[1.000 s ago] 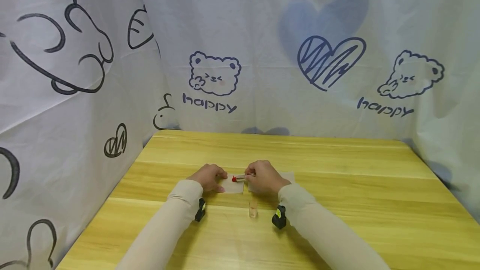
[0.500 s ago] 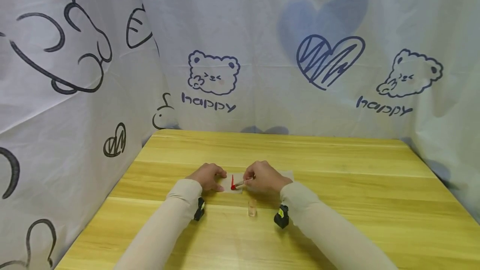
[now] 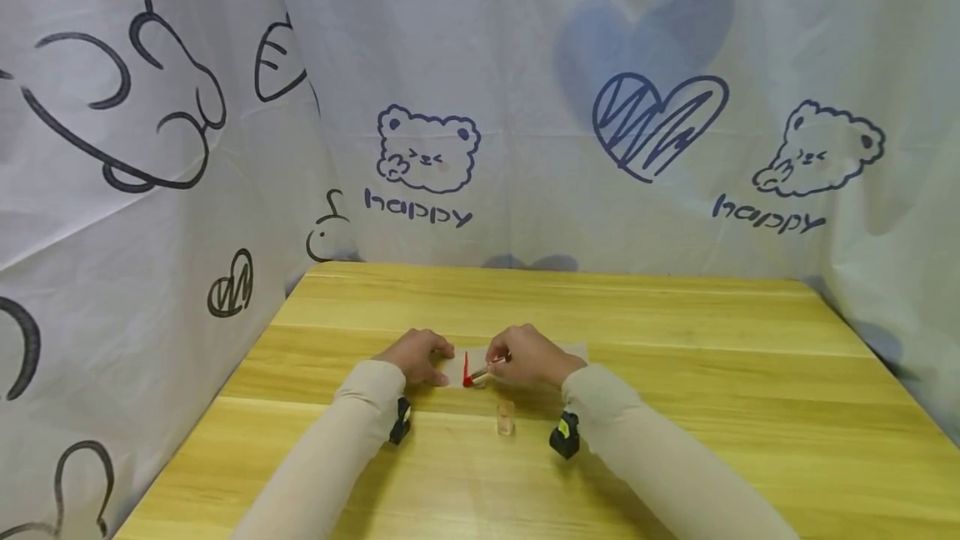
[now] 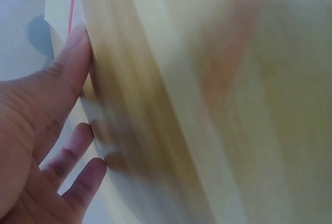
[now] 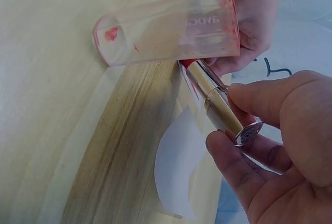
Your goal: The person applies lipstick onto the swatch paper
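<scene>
"Gold-toned tube, red tip: is that a lipstick [image 5: 213, 97] in the right hand [image 3: 528, 354]?"

"It is. Thumb and fingers [image 5: 259, 97] pinch the tube near its base, parted by little more than its thickness. The lipstick slants, its red end at the near end of a red line [image 3: 466, 363] on a piece of white paper [image 3: 475, 359], close to the paper's near edge."

"And the left hand [image 3: 415, 354]?"

"Loosely spread, gripping nothing. Its thumb rests on the paper, just beside the line. Two more fingertips reach toward the tabletop, though I can't tell whether they touch it."

"What lies close by?"

"One clear cap [image 5: 166, 29], smudged red inside and marked with pale lettering. It sits between the forearms, nearer the person than the paper and apart from both hands. Then a second white sheet [image 5: 174, 167], wavy-edged in the right wrist view; from the head, its corner shows past the right hand."

"Farther out?"

"Pale sleeves [image 3: 322, 457] reach in over a wood-grained table [image 3: 675, 340], with a black camera [image 3: 564, 435] at each wrist. Behind the table hangs a whitish curtain [image 3: 540, 223] printed with bears, hearts and the word 'happy'."
</scene>
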### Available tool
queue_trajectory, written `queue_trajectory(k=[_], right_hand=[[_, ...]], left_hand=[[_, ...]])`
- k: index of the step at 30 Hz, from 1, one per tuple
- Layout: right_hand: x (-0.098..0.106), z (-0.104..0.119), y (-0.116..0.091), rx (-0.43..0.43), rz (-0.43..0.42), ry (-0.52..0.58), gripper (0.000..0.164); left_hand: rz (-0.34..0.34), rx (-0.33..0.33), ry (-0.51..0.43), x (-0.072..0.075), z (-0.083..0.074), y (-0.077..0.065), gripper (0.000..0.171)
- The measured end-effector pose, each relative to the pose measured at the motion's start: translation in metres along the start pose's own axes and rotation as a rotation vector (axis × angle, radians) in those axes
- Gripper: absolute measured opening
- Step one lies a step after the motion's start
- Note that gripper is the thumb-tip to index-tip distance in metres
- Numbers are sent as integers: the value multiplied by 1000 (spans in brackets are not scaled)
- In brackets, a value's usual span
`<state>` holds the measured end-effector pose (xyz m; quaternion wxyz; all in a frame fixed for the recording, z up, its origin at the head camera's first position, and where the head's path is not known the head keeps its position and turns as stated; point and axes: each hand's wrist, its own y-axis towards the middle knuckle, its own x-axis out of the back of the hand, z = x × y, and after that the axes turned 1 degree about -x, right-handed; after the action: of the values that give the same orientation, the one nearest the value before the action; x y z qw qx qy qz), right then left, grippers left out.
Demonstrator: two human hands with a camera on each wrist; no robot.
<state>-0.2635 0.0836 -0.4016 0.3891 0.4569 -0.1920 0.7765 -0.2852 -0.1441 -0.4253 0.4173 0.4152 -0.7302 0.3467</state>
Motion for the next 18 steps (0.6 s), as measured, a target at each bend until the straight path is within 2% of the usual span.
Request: queue_trajectory(k=[8, 18], right_hand=[[6, 0, -2, -13, -1, -5, 4], [17, -2, -7, -27, -34, 0, 6]], left_hand=[[-6, -18, 3, 0, -2, 2, 39], [-7, 12, 13, 0, -3, 1, 38]])
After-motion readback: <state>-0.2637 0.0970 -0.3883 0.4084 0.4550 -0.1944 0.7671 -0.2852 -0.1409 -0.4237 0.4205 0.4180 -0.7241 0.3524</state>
